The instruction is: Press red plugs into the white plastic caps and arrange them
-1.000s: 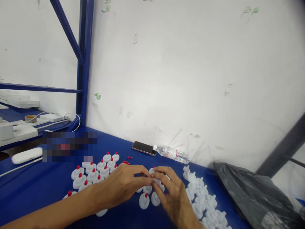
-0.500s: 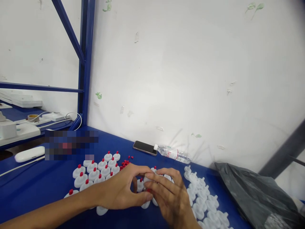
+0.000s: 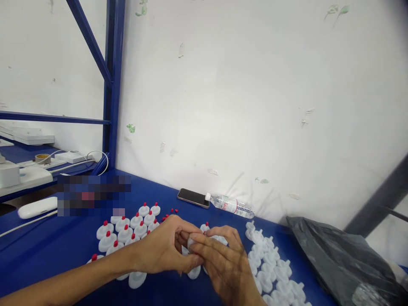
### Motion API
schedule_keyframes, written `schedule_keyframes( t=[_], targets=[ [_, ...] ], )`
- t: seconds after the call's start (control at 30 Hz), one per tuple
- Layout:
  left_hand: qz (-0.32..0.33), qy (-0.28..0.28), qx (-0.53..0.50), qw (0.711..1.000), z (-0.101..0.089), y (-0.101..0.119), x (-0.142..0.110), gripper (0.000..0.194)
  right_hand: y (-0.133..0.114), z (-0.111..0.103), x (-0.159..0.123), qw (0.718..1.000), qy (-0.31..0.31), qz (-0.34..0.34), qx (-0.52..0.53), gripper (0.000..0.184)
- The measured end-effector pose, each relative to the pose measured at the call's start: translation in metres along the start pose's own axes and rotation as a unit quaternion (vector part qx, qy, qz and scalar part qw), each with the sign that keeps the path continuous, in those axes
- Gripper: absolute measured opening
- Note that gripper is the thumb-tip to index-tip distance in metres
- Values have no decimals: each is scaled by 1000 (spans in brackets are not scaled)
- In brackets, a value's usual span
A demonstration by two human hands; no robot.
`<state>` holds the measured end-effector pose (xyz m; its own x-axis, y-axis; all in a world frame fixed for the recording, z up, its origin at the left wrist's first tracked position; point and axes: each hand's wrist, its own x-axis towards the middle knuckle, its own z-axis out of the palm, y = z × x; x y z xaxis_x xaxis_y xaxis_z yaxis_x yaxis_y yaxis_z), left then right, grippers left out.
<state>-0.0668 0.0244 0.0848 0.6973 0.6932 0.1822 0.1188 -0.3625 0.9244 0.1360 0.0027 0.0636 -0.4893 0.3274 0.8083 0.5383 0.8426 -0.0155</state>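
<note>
Close together over the blue table (image 3: 165, 293), both my hands are closed around one white round plastic piece (image 3: 190, 242). My left hand (image 3: 164, 248) reaches in from the left, its thumb and fingers curled at the piece. Pressed against the other side, my right hand (image 3: 223, 259) has its fingers bent over it, hiding most of it. Left of the hands stand several white discs with red caps (image 3: 126, 233). Behind the left hand lie loose red caps (image 3: 172, 211), partly covered. To the right sits a cluster of white spouted pieces without caps (image 3: 267, 263).
A phone (image 3: 193, 197) and a clear plastic bottle (image 3: 231, 205) lie along the wall. At the right is a dark grey plastic bag (image 3: 341, 259). A blue metal frame (image 3: 114, 85) rises at the left, near a white device with a cable (image 3: 37, 208).
My fingers have drawn closer together around the white piece. The red cap seen beside my left thumb is now hidden. The view has shifted slightly.
</note>
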Motion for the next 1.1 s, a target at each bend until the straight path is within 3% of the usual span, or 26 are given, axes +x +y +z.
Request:
schedule_keyframes(
  t=[0.13, 0.23, 0.37, 0.47, 0.67, 1.0, 1.1],
  targets=[
    [12, 16, 64, 998, -2, 2, -1, 23, 0, 0, -2, 1000, 12, 3, -11, 31],
    [27, 57, 160, 985, -10, 6, -4, 35, 3, -4, 0, 999, 33, 35, -20, 29],
    [36, 156, 335, 928, -32, 5, -1, 34, 29, -15, 6, 979, 34, 193, -61, 16],
    [51, 141, 447, 882, -53, -6, 5, 30, 60, -18, 11, 949, -65, 301, -69, 20],
    [56, 89, 533, 840, -69, -27, 1, 17, 99, -2, 11, 937, -151, 311, -46, 29],
    [63, 81, 558, 823, -63, -50, -10, 8, 101, 10, -2, 921, -204, 326, -68, 18],
    [83, 91, 568, 813, -64, -62, -9, 7, 104, 4, -3, 918, -207, 329, -86, 25]
  ],
)
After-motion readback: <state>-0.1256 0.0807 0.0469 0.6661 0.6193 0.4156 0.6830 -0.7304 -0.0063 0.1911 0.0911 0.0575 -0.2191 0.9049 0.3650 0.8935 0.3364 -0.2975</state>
